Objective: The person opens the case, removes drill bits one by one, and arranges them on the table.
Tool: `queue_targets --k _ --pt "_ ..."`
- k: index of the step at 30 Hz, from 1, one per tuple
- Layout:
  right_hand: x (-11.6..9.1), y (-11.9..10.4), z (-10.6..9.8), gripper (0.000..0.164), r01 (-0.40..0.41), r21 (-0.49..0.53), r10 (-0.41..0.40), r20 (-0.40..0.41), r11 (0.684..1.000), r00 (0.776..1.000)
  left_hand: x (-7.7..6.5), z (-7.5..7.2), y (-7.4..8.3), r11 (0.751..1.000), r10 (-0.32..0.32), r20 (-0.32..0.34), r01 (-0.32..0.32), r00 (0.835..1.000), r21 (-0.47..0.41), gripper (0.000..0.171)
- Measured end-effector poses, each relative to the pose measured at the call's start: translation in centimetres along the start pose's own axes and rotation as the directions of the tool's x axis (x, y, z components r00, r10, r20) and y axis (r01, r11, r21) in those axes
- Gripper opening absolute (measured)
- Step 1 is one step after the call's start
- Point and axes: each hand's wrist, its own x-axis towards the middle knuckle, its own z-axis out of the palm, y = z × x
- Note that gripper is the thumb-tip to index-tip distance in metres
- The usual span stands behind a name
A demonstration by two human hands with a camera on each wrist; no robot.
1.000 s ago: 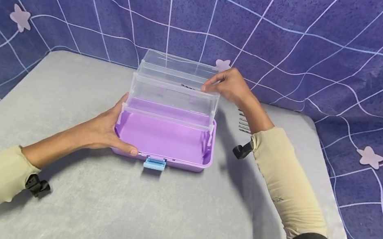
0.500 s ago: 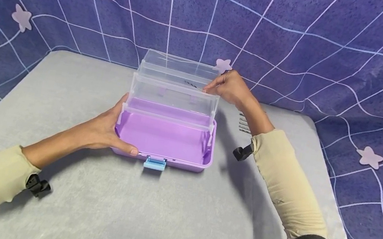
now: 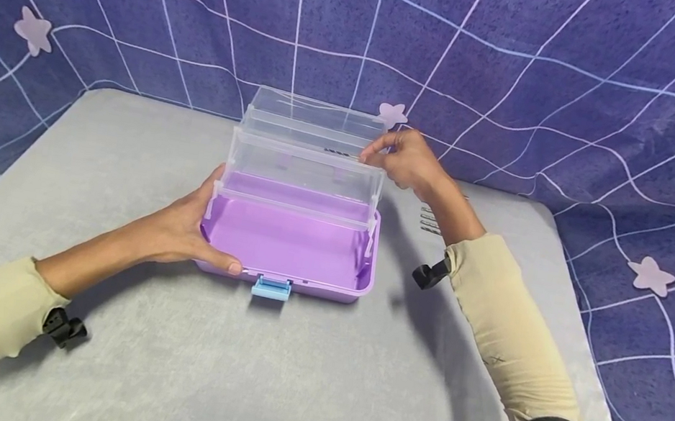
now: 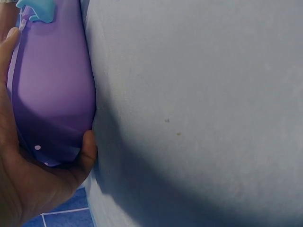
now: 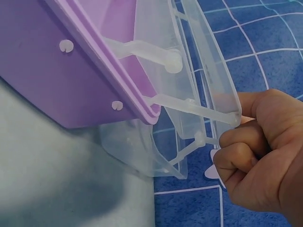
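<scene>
A purple toolbox (image 3: 287, 243) stands open on the table, with clear cantilever trays (image 3: 307, 170) raised behind its base. My left hand (image 3: 181, 227) grips the toolbox's left end, thumb on the front rim; in the left wrist view its fingers curl round the end. My right hand (image 3: 407, 159) reaches into the upper tray from the right. Its thumb and index finger pinch the end of a dark twisted drill bit (image 3: 337, 152), seen through the clear plastic. In the right wrist view the other fingers are curled outside the tray, and the fingertips are partly hidden behind its wall.
Several drill bits (image 3: 430, 221) lie in a row on the grey table (image 3: 312, 381), partly covered by the right forearm. A light blue latch (image 3: 271, 289) hangs at the toolbox's front. Purple gridded cloth (image 3: 339, 22) rises behind the table.
My right hand has lowered slightly at the upper tray. The drill bit there tilted half a second ago and now lies nearly level. My left hand and the toolbox have stayed put.
</scene>
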Motion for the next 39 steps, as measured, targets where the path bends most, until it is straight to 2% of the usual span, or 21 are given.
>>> queue_targets --k 5,10,18,29,39 --pt "-0.3 0.1 -0.1 0.016 0.000 0.085 0.001 -0.008 0.996 1.000 -0.1 0.0 0.0 1.000 -0.004 -0.005 0.004 1.000 0.009 0.164" --pt "-0.7 0.3 -0.4 0.016 0.034 0.126 -0.029 -0.040 0.991 0.999 -0.2 0.0 0.0 1.000 -0.006 -0.006 0.006 1.000 0.012 0.165" --pt "-2.1 0.4 -1.8 0.012 0.100 0.081 -0.087 -0.148 0.992 0.985 -0.3 0.0 -0.1 1.000 -0.004 -0.005 0.004 1.000 0.015 0.163" --pt "-4.7 2.0 -4.6 0.009 0.084 0.120 -0.062 -0.179 0.989 0.982 -0.4 0.1 0.0 1.000 0.003 -0.007 -0.003 1.000 0.014 0.163" --pt "-7.0 4.6 -6.0 0.006 0.048 0.146 -0.018 -0.202 0.988 0.979 -0.2 0.3 0.0 1.000 -0.021 -0.008 0.021 1.000 0.008 0.168"
